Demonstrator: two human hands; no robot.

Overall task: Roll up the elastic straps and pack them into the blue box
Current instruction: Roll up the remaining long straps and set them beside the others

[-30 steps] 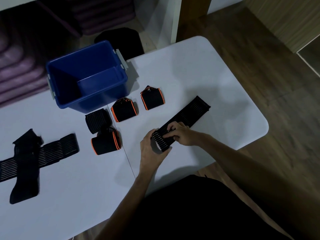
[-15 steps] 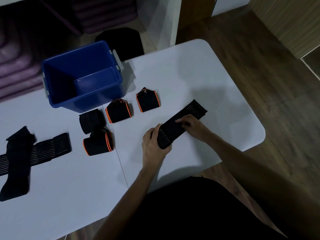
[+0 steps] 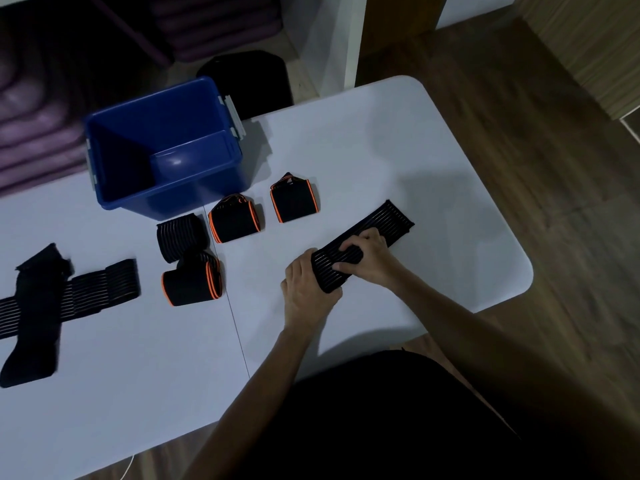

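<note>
on the white table both hands are curled around the rolled near end of a ribbed black strap, the left hand wrapping it from below and the right hand pinching it from above, its flat tail running away to the right. further left lie four rolled straps and unrolled straps cut off by the frame edge. behind them the blue box looks empty, though its left inside is in deep shadow.
</note>
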